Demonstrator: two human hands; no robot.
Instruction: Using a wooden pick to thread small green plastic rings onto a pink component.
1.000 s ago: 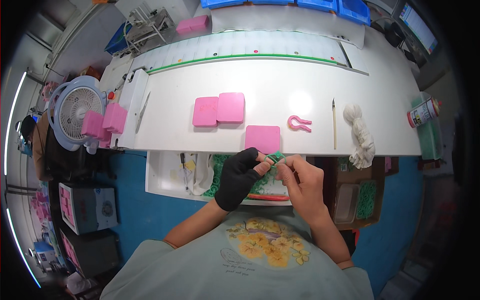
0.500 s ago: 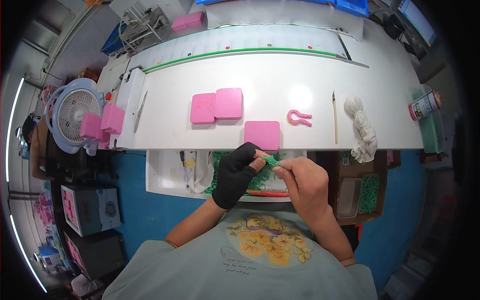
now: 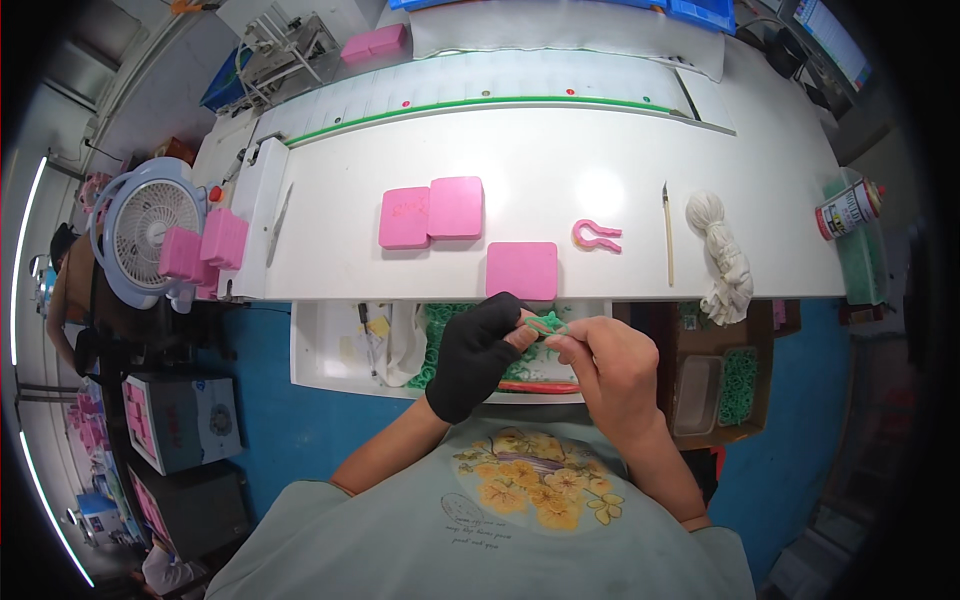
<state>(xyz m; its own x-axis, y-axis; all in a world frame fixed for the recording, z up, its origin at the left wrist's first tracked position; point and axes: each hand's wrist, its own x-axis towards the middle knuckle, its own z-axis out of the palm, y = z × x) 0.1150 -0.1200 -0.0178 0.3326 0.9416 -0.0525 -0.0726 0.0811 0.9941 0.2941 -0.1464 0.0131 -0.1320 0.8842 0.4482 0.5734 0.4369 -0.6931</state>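
Note:
My left hand [image 3: 474,346], in a black fingerless glove, pinches a small green wax-like piece [image 3: 546,321] with thin branches. The thumb and fingertips of my bare right hand [image 3: 614,366] grip the other side of it. Both hands are closed over an open white drawer [image 3: 325,372]. Inside the drawer lie many green ring-like pieces [image 3: 437,330] and a red strip-shaped tool [image 3: 540,387]. Just beyond my fingers, a pink square block [image 3: 521,270] rests at the table's front edge. The fingers cover part of the green piece, so its full shape is hidden.
Two pink blocks [image 3: 431,212], pink tongs [image 3: 597,236], a thin brush [image 3: 669,235] and a bundled white cloth [image 3: 721,258] lie on the white table. A conveyor strip [image 3: 440,95] runs behind. A fan [image 3: 152,230] stands left, a spray can [image 3: 850,210] right.
The green piece has turned slightly between my fingers, and my left hand has shifted a little. Coloured dots on the conveyor strip have moved left. A person at the far left has moved.

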